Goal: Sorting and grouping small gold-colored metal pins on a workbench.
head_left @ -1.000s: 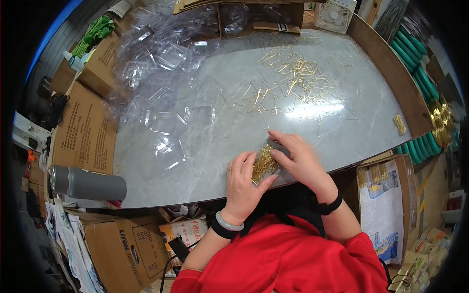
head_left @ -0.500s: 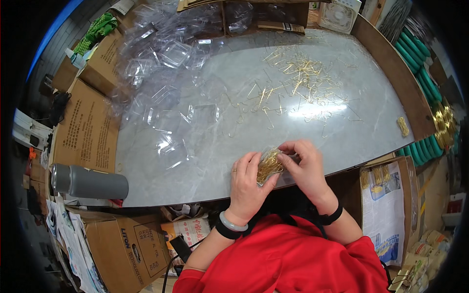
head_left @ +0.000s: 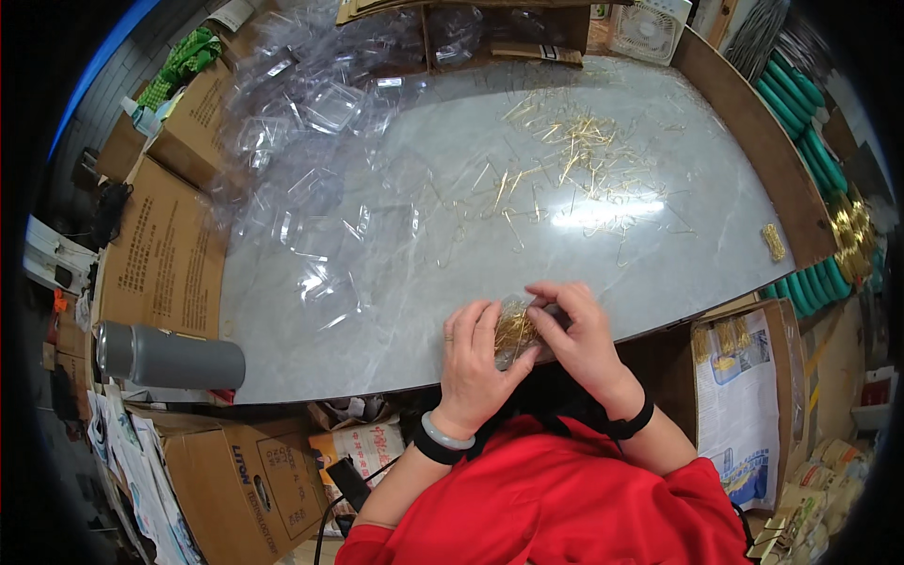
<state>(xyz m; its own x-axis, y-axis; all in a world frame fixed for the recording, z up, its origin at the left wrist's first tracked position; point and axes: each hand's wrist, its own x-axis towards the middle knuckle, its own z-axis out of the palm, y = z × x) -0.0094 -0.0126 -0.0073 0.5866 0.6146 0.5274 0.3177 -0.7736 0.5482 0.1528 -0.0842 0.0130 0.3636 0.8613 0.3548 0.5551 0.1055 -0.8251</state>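
Between my two hands, at the table's near edge, sits a small clear plastic box (head_left: 509, 356) filled with gold wire hooks (head_left: 515, 330). My left hand (head_left: 471, 353) is curled round the box's left side, fingers on top and thumb along the near side. My right hand (head_left: 576, 331) closes over the box's right side, its thumb and fingertips at the upper right corner. Parts of the box are hidden under the fingers. Farther out on the grey table (head_left: 414, 311) lies a loose spread of gold wire hooks (head_left: 589, 137).
Many clear plastic boxes (head_left: 330, 108) heap over the table's left half. A grey bottle (head_left: 174, 356) lies at the near left corner. A bundle of gold hooks (head_left: 773, 242) rests by the right edge. A wooden rim (head_left: 744, 132) bounds the right side; a white fan (head_left: 650, 30) stands behind.
My right fingers have shifted slightly left and down over the box's corner. The box sits a little flatter between my hands, with more of its clear near side showing.
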